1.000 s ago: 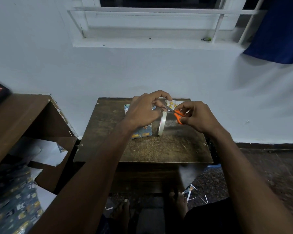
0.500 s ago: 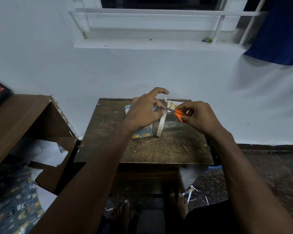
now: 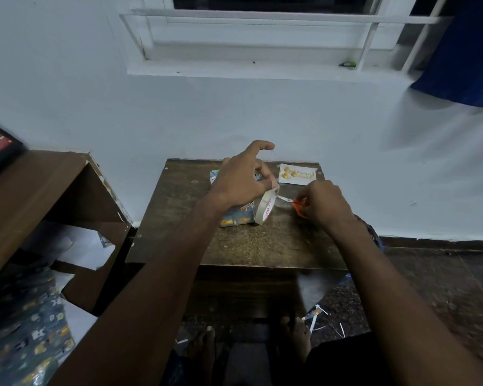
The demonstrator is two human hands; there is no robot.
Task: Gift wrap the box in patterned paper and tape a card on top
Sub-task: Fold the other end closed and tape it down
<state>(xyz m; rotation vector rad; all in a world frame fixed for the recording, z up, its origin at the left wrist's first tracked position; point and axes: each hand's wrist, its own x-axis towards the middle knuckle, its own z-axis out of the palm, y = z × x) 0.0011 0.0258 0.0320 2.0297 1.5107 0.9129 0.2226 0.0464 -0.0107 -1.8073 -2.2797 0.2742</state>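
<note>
A small dark wooden table (image 3: pixel 234 246) is set against the pale wall, and a brown shelf unit (image 3: pixel 39 196) with loose patterned wrapping paper (image 3: pixel 25 330) is seen beside its left edge. Near the table's far edge, left of the middle, the wrapped box (image 3: pixel 236 217) in blue patterned paper is lying, mostly hidden by the left hand (image 3: pixel 239 182) held above it. A roll of clear tape (image 3: pixel 265 206) is held on edge just beside the box's right side; it is pinched at its top by the thumb and the lower curled fingers of the left hand, while the index finger (image 3: pixel 262 146) is stretched up and forward, touching nothing. A short strip of tape is drawn from the roll towards the right hand (image 3: pixel 322 203). The right hand's fingers are curled tightly round the orange-handled scissors (image 3: pixel 299 206), whose blades are met by the strip; whether the blades are apart cannot be told. At the far right corner of the table the white card (image 3: pixel 297 174) with gold dots is lying flat, apart from the box. Paper scraps (image 3: pixel 315 319) are scattered on the floor near the bare feet.
</note>
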